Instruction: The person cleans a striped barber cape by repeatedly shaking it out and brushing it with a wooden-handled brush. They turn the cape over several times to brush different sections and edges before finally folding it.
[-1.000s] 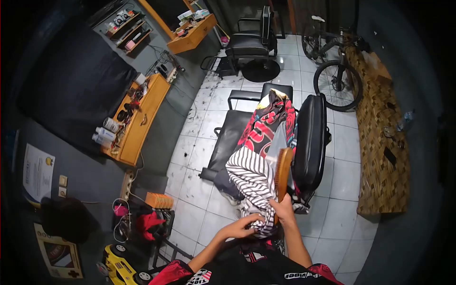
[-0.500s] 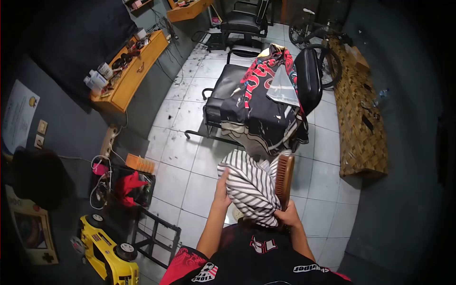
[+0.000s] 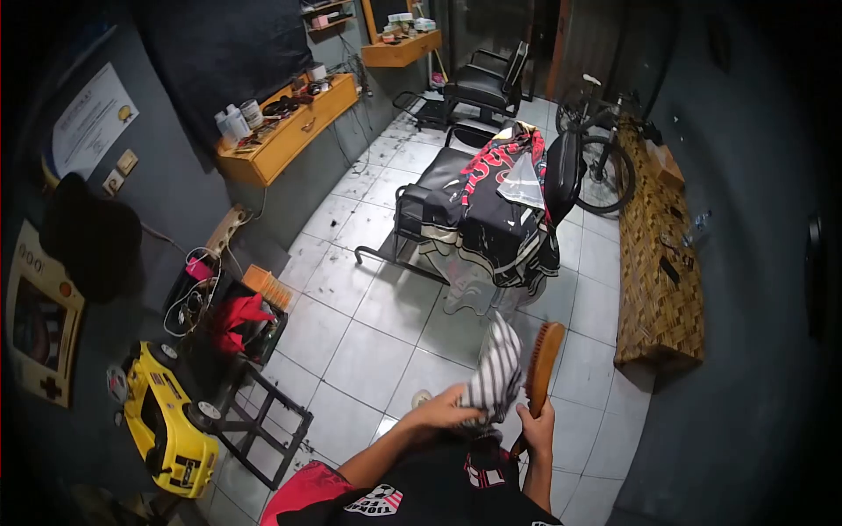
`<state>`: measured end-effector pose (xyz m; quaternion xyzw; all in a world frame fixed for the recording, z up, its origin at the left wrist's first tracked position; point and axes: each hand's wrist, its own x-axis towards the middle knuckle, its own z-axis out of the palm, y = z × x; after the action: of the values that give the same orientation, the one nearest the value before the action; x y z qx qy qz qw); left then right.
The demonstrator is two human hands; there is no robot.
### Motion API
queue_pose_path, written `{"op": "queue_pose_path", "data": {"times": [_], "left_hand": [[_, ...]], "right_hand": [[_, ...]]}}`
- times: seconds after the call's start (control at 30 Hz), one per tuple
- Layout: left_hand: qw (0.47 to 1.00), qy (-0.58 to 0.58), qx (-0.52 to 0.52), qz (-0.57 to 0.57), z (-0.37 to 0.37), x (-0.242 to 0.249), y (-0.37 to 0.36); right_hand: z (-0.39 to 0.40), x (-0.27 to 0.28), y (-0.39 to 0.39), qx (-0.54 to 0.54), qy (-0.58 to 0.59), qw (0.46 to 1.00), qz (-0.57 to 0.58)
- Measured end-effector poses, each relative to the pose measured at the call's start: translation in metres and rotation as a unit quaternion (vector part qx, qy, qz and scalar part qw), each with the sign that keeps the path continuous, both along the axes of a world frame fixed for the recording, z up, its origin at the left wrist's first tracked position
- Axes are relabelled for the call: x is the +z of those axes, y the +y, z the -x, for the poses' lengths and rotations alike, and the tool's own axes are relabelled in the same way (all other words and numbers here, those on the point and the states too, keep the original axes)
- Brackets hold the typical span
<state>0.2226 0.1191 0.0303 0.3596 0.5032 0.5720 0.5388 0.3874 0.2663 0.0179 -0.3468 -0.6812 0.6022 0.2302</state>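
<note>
In front of my chest, my left hand [image 3: 445,407] grips a bunched grey-and-white striped cloth [image 3: 496,373]. My right hand [image 3: 537,427] is wrapped round the handle of a wooden brush [image 3: 545,359], held upright with its dark bristles facing the cloth. A small gap separates the bristles from the cloth. Beyond them stands a black barber chair [image 3: 566,175], with a black and red patterned cape [image 3: 491,210] draped over its seat.
At left are a wooden shelf [image 3: 294,131] with bottles, a yellow toy car [image 3: 171,425], a black metal frame [image 3: 272,438] and a red cloth [image 3: 241,320]. A woven bench [image 3: 658,298] and a bicycle [image 3: 605,167] line the right side. Dark hair clippings dot the tiled floor [image 3: 368,342].
The striped cloth has gone from spread between both hands to bunched in my left hand. My right hand has let go of the cloth and holds only the brush, now apart. My view has tilted up.
</note>
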Motion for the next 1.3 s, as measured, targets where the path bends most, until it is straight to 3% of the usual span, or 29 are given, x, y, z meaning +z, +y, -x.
{"op": "queue_pose_path", "data": {"times": [0.03,0.07,0.13,0.17,0.2,0.23,0.33,0.4,0.5,0.53,0.6,0.7,0.8,0.83,0.87,0.93,1.0,1.03,1.13,1.23,1.3], "left_hand": [[0.995,0.087,-0.052,0.026,-0.012,0.02,-0.003],[0.987,0.117,-0.067,-0.087,-0.032,0.009,0.003],[0.958,0.208,-0.173,-0.1,-0.06,0.016,0.005],[0.957,0.176,-0.123,-0.195,-0.08,0.021,0.005],[0.962,0.182,-0.105,-0.173,-0.092,0.023,0.001],[0.967,0.187,-0.084,-0.15,-0.104,0.023,-0.004],[0.969,0.222,0.076,-0.072,-0.139,0.014,-0.032],[0.946,0.253,0.196,-0.052,-0.157,-0.007,-0.059],[0.921,0.244,0.253,0.168,-0.182,0.043,-0.102],[0.918,0.185,0.233,0.261,-0.187,0.057,-0.115],[0.934,0.188,0.219,0.21,-0.204,0.05,-0.143],[0.935,0.312,0.105,0.135,-0.229,0.021,-0.164],[0.935,0.201,0.031,0.292,-0.238,0.002,-0.178],[0.909,0.257,0.03,0.326,-0.239,0.002,-0.18],[0.919,0.259,0.094,0.281,-0.245,-0.01,-0.189],[0.889,0.283,0.053,0.357,-0.248,-0.011,-0.193],[0.879,0.301,0.033,0.368,-0.252,-0.02,-0.207],[0.883,0.249,0.023,0.398,-0.25,-0.004,-0.206],[0.856,0.253,-0.008,0.45,-0.244,-0.002,-0.225],[0.776,0.404,-0.05,0.481,-0.245,-0.027,-0.265],[0.851,0.241,-0.095,0.456,-0.237,-0.071,-0.299]], "right_hand": [[-0.014,0.0,0.0,0.002,0.0,1.0,0.024],[-0.029,0.002,0.0,0.003,-0.001,0.999,0.051],[-0.054,0.013,-0.006,0.047,0.076,0.993,0.078],[-0.063,0.017,-0.01,0.054,0.108,0.989,0.087],[-0.073,0.018,-0.014,0.063,0.141,0.984,0.094],[-0.089,0.009,-0.018,0.077,0.163,0.968,0.175],[-0.119,0.009,-0.02,0.27,0.084,0.93,0.234],[-0.141,-0.025,-0.022,0.275,-0.005,0.944,0.182],[-0.149,-0.012,-0.035,0.279,0.016,0.944,0.174],[-0.149,-0.005,-0.046,0.237,0.048,0.954,0.18],[-0.16,0.008,-0.049,0.266,0.028,0.942,0.203],[-0.183,0.005,-0.063,0.276,0.048,0.933,0.225],[-0.213,0.008,-0.081,0.246,0.045,0.936,0.248],[-0.225,0.004,-0.085,0.278,0.016,0.933,0.23],[-0.237,0.003,-0.09,0.29,-0.044,0.918,0.267],[-0.252,0.0,-0.111,0.285,-0.062,0.932,0.217],[-0.27,-0.018,-0.128,0.299,-0.222,0.903,0.214],[-0.278,-0.024,-0.139,0.308,-0.3,0.877,0.213],[-0.276,-0.01,-0.164,0.258,-0.269,0.898,0.235],[-0.272,0.003,-0.185,0.283,-0.309,0.879,0.226],[-0.272,0.011,-0.203,0.307,-0.354,0.85,0.239]]}}
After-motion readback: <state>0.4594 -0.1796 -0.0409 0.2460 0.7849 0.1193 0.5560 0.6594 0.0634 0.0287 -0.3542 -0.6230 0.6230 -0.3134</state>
